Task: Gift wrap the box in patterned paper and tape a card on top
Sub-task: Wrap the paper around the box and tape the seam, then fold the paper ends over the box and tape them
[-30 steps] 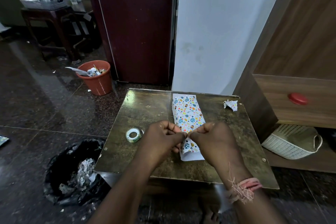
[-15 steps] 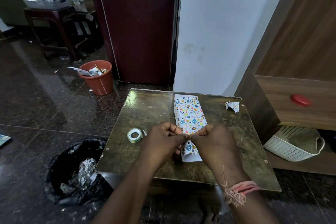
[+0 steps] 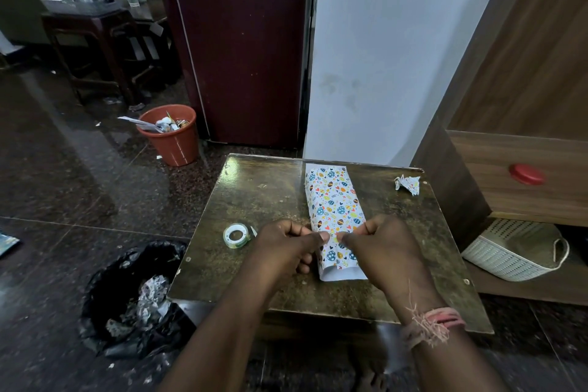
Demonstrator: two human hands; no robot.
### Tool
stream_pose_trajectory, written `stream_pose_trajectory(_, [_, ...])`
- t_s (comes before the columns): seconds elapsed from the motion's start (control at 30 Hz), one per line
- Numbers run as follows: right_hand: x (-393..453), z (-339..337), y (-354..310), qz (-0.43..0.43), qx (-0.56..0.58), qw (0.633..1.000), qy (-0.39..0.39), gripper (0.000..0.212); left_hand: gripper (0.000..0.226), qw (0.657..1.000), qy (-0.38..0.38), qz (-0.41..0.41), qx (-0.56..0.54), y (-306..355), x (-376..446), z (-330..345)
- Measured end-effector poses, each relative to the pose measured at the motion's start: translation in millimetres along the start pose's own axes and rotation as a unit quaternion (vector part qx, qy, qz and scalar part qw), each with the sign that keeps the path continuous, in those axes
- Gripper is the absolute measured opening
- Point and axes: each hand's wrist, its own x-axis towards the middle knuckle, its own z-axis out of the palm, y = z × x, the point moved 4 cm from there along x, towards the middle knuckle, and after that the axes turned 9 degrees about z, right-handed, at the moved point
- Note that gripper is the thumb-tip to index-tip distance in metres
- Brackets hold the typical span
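— Starting with the biggest thing, what's there?

— A low dark table (image 3: 254, 200), worn and glossy, on a dark speckled floor. At its left foot sits a black bin bag (image 3: 105, 289) with crumpled paper in it, and further back an orange bucket (image 3: 173, 140) full of scraps. To the right, under a wooden cabinet, a cream woven basket (image 3: 509, 251) lies tilted.

— And the box?

— The box (image 3: 334, 200) lies lengthwise on the table, right of centre, already covered in white patterned paper with coloured eggs and hearts. Its near end shows a plain white flap sticking out toward the person.

— What are the hands doing?

— Both sit over the near half of the box, fingers curled. The left hand (image 3: 286, 251) and right hand (image 3: 381, 248) meet thumb to thumb over the paper, each pinching something small between thumb and forefinger; whether that is tape or the paper itself, I cannot tell.

— Smaller things?

— A roll of clear tape (image 3: 235, 235) lies flat just left of the left hand. A crumpled paper scrap (image 3: 407, 184) rests near the far right corner.
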Motion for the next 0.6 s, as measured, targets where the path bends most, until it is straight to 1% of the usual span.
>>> stream_pose_trajectory(0.2, [6,-13,2,-0.016,0.017,1.000,0.018,0.025,0.016,1.000,0.011,-0.007,-0.025,-6,4,1])
stream_pose_trajectory(0.27, [9,-22,3,-0.025,0.032,0.999,0.034,0.023,0.013,0.999,0.018,0.000,-0.030,-8,6,0])
stream_pose_trajectory(0.33, [12,-28,4,-0.023,0.034,0.999,0.035,0.019,0.011,0.999,0.020,0.010,-0.026,-10,8,-1])
stream_pose_trajectory(0.43, [17,-26,9,-0.006,0.036,0.999,-0.010,0.014,0.010,0.999,0.007,0.031,-0.014,-5,5,1])
stream_pose_trajectory(0.53, [19,-18,10,-0.008,0.071,0.995,-0.066,0.011,0.018,0.999,-0.019,0.042,-0.005,3,-1,4])
stream_pose_trajectory(0.6, [20,-16,9,-0.015,0.080,0.993,-0.080,0.011,0.024,0.998,-0.034,0.043,-0.019,7,-3,6])
